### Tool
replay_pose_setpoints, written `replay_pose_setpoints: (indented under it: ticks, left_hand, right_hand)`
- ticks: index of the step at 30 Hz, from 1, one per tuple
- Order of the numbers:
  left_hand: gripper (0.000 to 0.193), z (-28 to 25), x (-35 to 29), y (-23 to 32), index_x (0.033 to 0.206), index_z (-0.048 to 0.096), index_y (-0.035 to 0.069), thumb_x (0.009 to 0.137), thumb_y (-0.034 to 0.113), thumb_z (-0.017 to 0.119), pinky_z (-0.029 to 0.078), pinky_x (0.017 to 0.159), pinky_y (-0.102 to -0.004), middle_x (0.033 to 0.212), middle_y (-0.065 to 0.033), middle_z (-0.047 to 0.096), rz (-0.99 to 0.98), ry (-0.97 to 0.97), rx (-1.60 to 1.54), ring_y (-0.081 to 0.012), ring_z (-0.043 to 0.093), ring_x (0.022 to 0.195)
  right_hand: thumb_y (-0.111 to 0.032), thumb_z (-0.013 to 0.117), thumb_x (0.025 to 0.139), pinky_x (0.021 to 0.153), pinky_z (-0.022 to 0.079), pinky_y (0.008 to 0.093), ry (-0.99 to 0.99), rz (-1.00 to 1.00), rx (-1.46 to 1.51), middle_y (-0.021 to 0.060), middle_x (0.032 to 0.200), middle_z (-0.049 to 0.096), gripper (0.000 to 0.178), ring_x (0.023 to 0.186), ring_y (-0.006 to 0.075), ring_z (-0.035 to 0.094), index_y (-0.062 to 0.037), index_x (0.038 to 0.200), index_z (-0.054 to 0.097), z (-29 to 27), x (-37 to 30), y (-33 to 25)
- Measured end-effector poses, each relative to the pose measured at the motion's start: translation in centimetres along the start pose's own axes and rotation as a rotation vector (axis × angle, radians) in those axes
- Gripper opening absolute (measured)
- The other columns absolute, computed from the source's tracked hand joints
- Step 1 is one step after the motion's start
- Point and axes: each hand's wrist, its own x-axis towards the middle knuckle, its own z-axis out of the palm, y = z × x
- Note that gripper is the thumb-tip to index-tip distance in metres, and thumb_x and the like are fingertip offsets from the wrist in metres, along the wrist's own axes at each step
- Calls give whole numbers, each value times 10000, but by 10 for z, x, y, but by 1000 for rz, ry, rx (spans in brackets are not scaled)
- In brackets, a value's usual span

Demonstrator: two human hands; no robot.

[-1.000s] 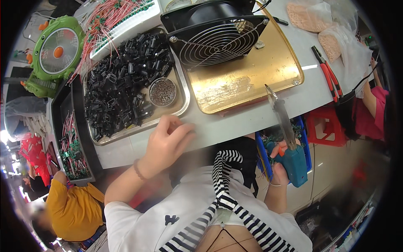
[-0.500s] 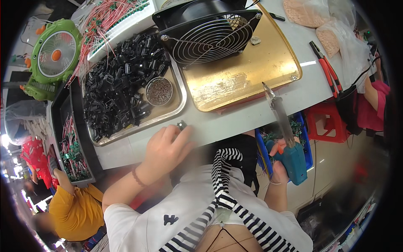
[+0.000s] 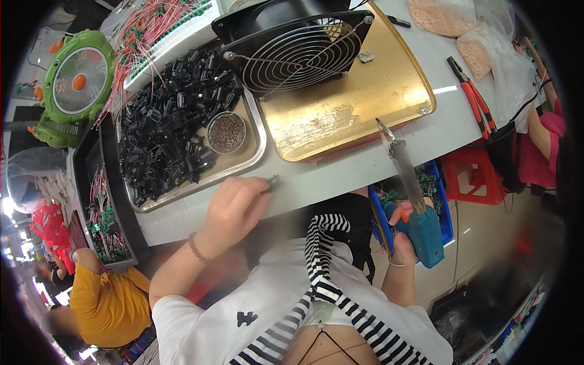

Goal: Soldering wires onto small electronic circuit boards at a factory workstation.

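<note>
Above the near edge of the table, my left hand pinches a small black part between thumb and fingertips. The part resembles the black plastic pieces heaped in a metal tray just beyond that hand. A round dish of tiny brown bits rests in the same tray. My right hand is wrapped round a teal gun-shaped tool with an orange trigger. Its long metal barrel points away from me, and the tip lies near the front edge of a gold tray.
A black fan with a wire guard stands on the gold tray. Red-handled pliers lie at the right. Beneath the table edge is a blue bin of wired boards, beside a red stool. Another person in yellow sits at left.
My left hand has shifted slightly left, and the black part in its fingertips has turned. The right hand and the teal tool have hardly moved.
</note>
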Motion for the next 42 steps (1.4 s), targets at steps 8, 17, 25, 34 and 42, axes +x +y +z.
replay_pose_setpoints:
  ticks: [8, 17, 25, 34, 42]
  left_hand:
    - [213, -24, 74, 7, 896, 680, 20, 698, -15, 751, 490, 616, -299, 882, -93, 693, 62, 215, -69, -224, 618, 693]
    - [179, -9, 81, 11, 857, 687, 71, 697, 35, 757, 450, 594, -310, 832, -13, 657, 116, 159, 70, -212, 520, 675]
    - [253, -38, 68, 0, 999, 708, 95, 748, 74, 725, 445, 767, -330, 982, -72, 642, -24, 40, 31, -241, 557, 831]
    - [129, -112, 37, -97, 947, 690, 3, 829, 58, 688, 454, 710, -236, 839, -42, 657, -411, 391, 154, -101, 569, 731]
    - [117, -115, 19, -95, 918, 683, -12, 818, 49, 687, 455, 696, -240, 796, -48, 657, -474, 248, 71, -100, 574, 729]
  right_hand:
    - [-335, 671, 763, 675, 455, 313, -3, -38, 13, 97, 782, 633, 415, 848, 235, 559, 29, 958, 640, -1, 1, 0]
    - [-331, 677, 753, 690, 450, 314, 36, 4, 65, 84, 762, 632, 432, 837, 240, 558, 31, 987, 649, 2, 0, 1]
    - [-339, 710, 751, 620, 462, 279, 1, -7, 92, 117, 861, 598, 481, 780, 204, 573, 52, 1018, 630, 2, 2, 2]
    - [-330, 727, 761, 605, 460, 280, -44, -19, 127, 146, 985, 550, 482, 677, 183, 594, 62, 1016, 613, -2, 3, 8]
    - [-370, 748, 762, 586, 451, 276, -13, -42, 139, 143, 1012, 544, 520, 674, 184, 592, 57, 1027, 617, 5, 2, 5]
